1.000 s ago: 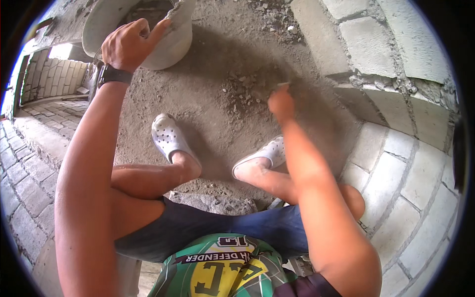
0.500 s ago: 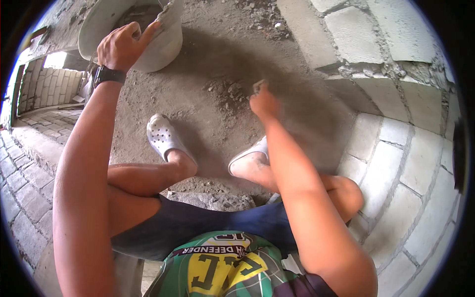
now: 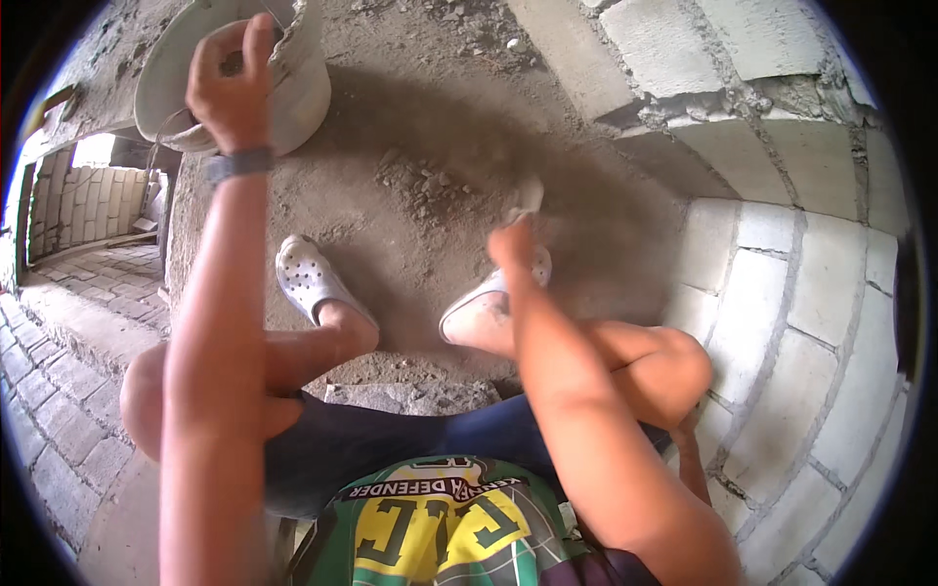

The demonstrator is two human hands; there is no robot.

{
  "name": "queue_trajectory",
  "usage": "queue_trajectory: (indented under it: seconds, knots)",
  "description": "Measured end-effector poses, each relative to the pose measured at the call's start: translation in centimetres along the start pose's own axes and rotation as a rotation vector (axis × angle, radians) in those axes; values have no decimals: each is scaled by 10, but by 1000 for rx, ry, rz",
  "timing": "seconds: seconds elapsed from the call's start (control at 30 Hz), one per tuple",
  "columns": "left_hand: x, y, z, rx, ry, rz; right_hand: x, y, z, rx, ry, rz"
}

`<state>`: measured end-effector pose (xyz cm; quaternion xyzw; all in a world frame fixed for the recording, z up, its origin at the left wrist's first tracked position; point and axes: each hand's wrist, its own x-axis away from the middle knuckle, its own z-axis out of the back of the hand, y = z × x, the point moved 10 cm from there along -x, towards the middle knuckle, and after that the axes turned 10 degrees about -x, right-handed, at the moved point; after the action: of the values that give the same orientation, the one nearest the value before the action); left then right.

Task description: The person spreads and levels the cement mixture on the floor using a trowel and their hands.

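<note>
My left hand (image 3: 232, 93) is over the near rim of a pale, mortar-stained bucket (image 3: 311, 103) at the upper left. Its fingers are curved, with a gap between thumb and fingers, and nothing shows in it. My right hand (image 3: 513, 244) is closed around the handle of a small trowel (image 3: 529, 195), its pale blade blurred and pointing away from me. The blade is low over the dusty ground, just beyond my right shoe (image 3: 479, 293). A small heap of grey rubble (image 3: 425, 186) lies left of the trowel.
My left shoe (image 3: 311, 278) stands on the dirt. A wall of pale blocks (image 3: 743, 293) rises at the right, with more blocks (image 3: 664, 54) at the upper right. A rough concrete piece (image 3: 415, 396) lies in front of me. Paving (image 3: 73, 391) stretches along the left.
My left hand has loosened from the bucket's rim and tilted upright. My right hand has drawn the trowel back toward my right shoe. The whole view has shifted slightly.
</note>
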<state>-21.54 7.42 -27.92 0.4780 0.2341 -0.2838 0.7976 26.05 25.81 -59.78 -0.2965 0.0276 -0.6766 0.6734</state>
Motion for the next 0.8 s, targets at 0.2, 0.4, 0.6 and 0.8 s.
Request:
queue_trajectory:
  seconds: [0.2, 0.4, 0.6, 0.8]
  knots:
    - [120, 27, -84, 220, -333, 22, 89, -48, -59, 112, -349, 72]
    - [220, -82, -117, -61, -629, 100, 23, -4, 11, -314, -66, -175]
    - [268, -108, -166, -153, -808, 21, 50, 13, -42, -108, -265, -224]
    - [292, -99, -204, -19, -904, -51, 85, -32, -98, -317, -501, -107]
